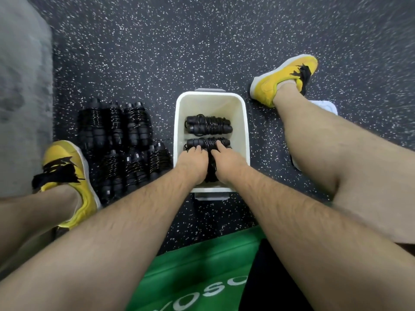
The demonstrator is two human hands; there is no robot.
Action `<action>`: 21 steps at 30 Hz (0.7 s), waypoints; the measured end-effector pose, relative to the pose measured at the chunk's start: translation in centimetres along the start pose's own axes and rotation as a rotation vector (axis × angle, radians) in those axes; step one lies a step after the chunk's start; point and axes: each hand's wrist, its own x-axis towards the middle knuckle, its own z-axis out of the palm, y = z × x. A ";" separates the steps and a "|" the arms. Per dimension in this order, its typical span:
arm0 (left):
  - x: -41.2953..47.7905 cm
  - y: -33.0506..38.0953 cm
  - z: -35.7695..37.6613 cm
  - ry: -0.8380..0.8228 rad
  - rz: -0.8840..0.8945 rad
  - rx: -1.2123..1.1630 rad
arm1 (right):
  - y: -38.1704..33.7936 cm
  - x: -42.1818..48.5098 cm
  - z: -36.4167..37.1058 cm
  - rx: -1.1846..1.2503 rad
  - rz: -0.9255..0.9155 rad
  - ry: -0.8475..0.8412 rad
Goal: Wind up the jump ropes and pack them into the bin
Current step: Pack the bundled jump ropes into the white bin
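A white bin (pixel 245 122) stands on the floor between my feet. Two wound black jump ropes lie crosswise inside it: one at the far end (pixel 207 125) and one in the middle (pixel 207 142). Both my hands reach into the near end of the bin. My left hand (pixel 193 163) and my right hand (pixel 226 162) hold a third wound rope bundle (pixel 211 168) between them, fingertips touching the middle rope. Most of that bundle is hidden under my hands. Several more wound ropes (pixel 122 142) lie in two rows on the floor left of the bin.
My yellow shoes rest on the speckled black floor, one (pixel 65 173) left of the rope pile and one (pixel 283 79) beyond the bin on the right. A green mat (pixel 197 272) lies under me. A grey mat (pixel 22 86) borders the left.
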 end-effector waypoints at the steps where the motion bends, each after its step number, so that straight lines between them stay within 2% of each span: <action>1: 0.0 0.0 -0.1 0.017 0.006 -0.026 | 0.0 0.1 -0.2 0.009 0.003 0.042; 4: -0.2 -0.6 -1.2 0.140 0.034 -0.153 | -0.5 0.1 -1.8 0.032 -0.039 0.236; 8: -1.3 -2.8 -3.2 0.483 0.077 -0.092 | -2.2 -0.3 -5.1 0.006 -0.112 0.464; 11: -3.0 -5.7 -4.0 0.647 -0.001 -0.144 | -4.2 -0.3 -6.8 -0.027 -0.190 0.510; 13: -4.0 -8.2 -4.1 0.662 -0.097 -0.164 | -6.0 0.3 -7.6 -0.082 -0.241 0.489; 17: -5.7 -14.2 -3.5 0.545 -0.262 -0.037 | -11.2 2.0 -8.9 -0.190 -0.350 0.451; 21: -6.8 -19.5 -3.3 0.425 -0.499 -0.058 | -17.2 4.9 -9.6 -0.255 -0.429 0.427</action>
